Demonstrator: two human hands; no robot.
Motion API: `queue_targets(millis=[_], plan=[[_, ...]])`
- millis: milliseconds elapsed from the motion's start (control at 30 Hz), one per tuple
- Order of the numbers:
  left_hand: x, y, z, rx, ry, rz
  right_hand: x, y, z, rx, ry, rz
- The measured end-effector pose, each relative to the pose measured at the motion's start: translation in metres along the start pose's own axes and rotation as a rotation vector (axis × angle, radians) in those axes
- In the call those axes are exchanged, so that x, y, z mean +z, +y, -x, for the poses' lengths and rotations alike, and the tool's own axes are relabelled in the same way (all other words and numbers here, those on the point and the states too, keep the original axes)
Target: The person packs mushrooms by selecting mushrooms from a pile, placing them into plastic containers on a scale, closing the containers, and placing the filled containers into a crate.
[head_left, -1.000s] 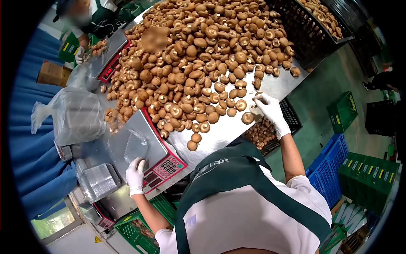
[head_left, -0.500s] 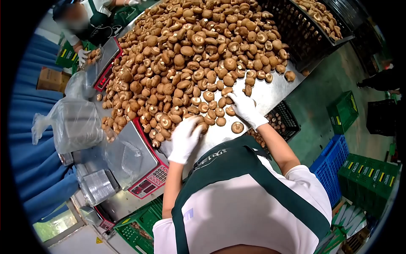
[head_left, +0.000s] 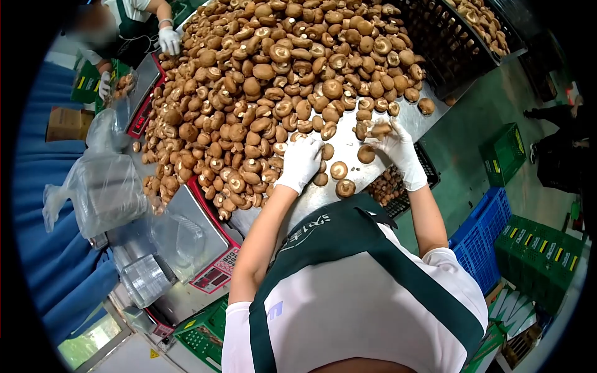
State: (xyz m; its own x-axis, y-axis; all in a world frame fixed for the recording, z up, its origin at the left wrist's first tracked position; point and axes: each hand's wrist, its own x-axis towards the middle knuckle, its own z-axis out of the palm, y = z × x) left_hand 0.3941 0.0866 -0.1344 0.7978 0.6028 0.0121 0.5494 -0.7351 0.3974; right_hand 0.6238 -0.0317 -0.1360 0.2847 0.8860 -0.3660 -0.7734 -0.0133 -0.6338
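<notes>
Heap: wide mound of brown, round-capped mushrooms, piled on a silver metal table.
Scale: silver-topped, red-edged electronic scale, at the heap's near left edge; vacated by the left hand since a second ago. Probable meaning: both hands now given over to the mushrooms.
Left glove: white-gloved left hand, now set down at the heap's near edge, against the mushrooms there; fingers turned under, cannot tell whether gripping anything.
Right glove: white-gloved right hand, shifted rightward since half a second ago, just off the heap's near right fringe; thumb and fingers closed on a mushroom.
Strays: several loose brown mushrooms with pale undersides, near side of the heap, between and below the hands.
Held piece: single brown mushroom, slightly blurred, at the right fingertips, just beside the heap's fringe.
</notes>
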Motion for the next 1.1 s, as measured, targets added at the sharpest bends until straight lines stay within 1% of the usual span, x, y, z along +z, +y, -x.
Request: queue_targets(millis=[33, 67, 100, 133, 200, 233, 267, 333, 367, 400, 433, 467, 500, 533, 567, 600, 633, 667, 700, 733, 767, 800, 833, 867, 900, 933, 967, 1000, 1033, 1067, 1100], plan=[[0.0, 0.002, 0.001, 0.022, 0.043, 0.0, -0.003, 0.001, -0.001, 0.001, 0.004, -0.001], [-0.002, 0.006, 0.0, 0.044, 0.087, 0.0, -0.004, 0.001, -0.001, 0.013, 0.026, 0.086], [-0.007, 0.014, -0.001, -0.013, -0.08, -0.04, -0.003, 0.001, -0.002, 0.026, 0.047, 0.173], [0.001, 0.011, -0.001, 0.039, -0.154, -0.069, -0.002, 0.0, 0.001, 0.027, 0.047, 0.173], [0.017, 0.007, -0.001, 0.117, -0.043, -0.131, 0.012, -0.001, 0.014, 0.161, -0.016, 0.942], [0.023, 0.005, -0.003, 0.113, -0.057, -0.189, 0.019, 0.009, 0.02, 0.126, -0.076, 0.944], [0.022, 0.005, -0.006, 0.113, -0.059, -0.189, 0.025, 0.014, 0.027, -0.067, -0.205, 1.187], [0.02, 0.007, -0.012, 0.081, -0.072, -0.149, 0.051, 0.021, 0.046, 0.036, -0.281, 1.631], [0.02, 0.006, -0.012, 0.09, -0.006, -0.147, 0.058, 0.031, 0.051, 0.01, -0.325, 1.768], [0.013, 0.008, -0.01, 0.084, 0.081, -0.07, 0.059, 0.042, 0.055, -0.018, -0.37, 1.905], [0.005, 0.01, -0.006, -0.005, 0.096, 0.098, 0.045, 0.063, 0.056, -0.047, -0.292, 1.863], [-0.009, 0.014, 0.0, -0.094, 0.111, 0.264, 0.047, 0.067, 0.057, -0.054, -0.277, 1.889], [-0.021, 0.016, 0.008, -0.224, 0.104, 0.487, 0.044, 0.068, 0.056, -0.063, -0.249, 1.784], [-0.037, 0.017, 0.016, -0.391, -0.015, 0.73, 0.038, 0.068, 0.054, -0.07, -0.221, 1.678], [-0.042, 0.013, 0.026, -0.424, -0.001, 0.949, 0.029, 0.068, 0.05, -0.019, -0.165, 1.479], [-0.046, 0.009, 0.035, -0.454, 0.014, 1.169, 0.019, 0.07, 0.043, 0.072, -0.163, 1.201], [-0.048, 0.005, 0.045, -0.589, -0.054, 1.507, 0.011, 0.069, 0.036, 0.122, -0.201, 0.946], [-0.047, 0.0, 0.056, -0.494, -0.082, 1.674, 0.009, 0.066, 0.032, 0.168, -0.235, 0.692], [-0.041, -0.002, 0.065, -0.518, -0.086, 1.878, 0.018, 0.058, 0.031, 0.158, -0.203, 0.608], [-0.034, -0.005, 0.071, -0.541, -0.09, 2.082, 0.024, 0.054, 0.03, 0.155, -0.203, 0.61], [-0.028, -0.005, 0.075, -0.611, -0.083, 2.118, 0.03, 0.052, 0.03, 0.341, -0.185, 0.308], [-0.022, -0.006, 0.078, -0.671, -0.076, 2.219, 0.033, 0.051, 0.028, 0.519, -0.166, 0.003], [-0.01, -0.011, 0.081, -0.689, -0.126, 2.242, 0.027, 0.052, 0.023, 0.553, -0.343, -0.165], [-0.001, -0.015, 0.082, -0.706, -0.177, 2.265, 0.027, 0.058, 0.02, 0.554, -0.347, -0.16], [-0.009, -0.003, 0.079, -0.837, -0.152, 2.049, 0.031, 0.066, 0.017, 0.464, -0.304, -0.105], [0.001, -0.009, 0.081, -0.792, -0.265, 1.973, 0.037, 0.073, 0.015, 0.372, -0.26, -0.05], [-0.005, 0.0, 0.079, -0.752, -0.342, 2.029, 0.056, 0.071, 0.02, 0.229, -0.158, 0.197], [-0.01, 0.011, 0.077, -0.708, -0.422, 2.083, 0.067, 0.068, 0.023, 0.084, -0.223, 0.535], [-0.006, 0.013, 0.077, -0.621, -0.479, 2.084, 0.081, 0.066, 0.03, 0.005, -0.269, 0.799], [-0.001, 0.005, 0.078, -0.554, -0.56, 2.236, 0.096, 0.065, 0.038, -0.076, -0.312, 1.061], [0.006, 0.003, 0.08, -0.728, -0.404, 2.201, 0.101, 0.073, 0.043, -0.269, -0.348, 1.071]])
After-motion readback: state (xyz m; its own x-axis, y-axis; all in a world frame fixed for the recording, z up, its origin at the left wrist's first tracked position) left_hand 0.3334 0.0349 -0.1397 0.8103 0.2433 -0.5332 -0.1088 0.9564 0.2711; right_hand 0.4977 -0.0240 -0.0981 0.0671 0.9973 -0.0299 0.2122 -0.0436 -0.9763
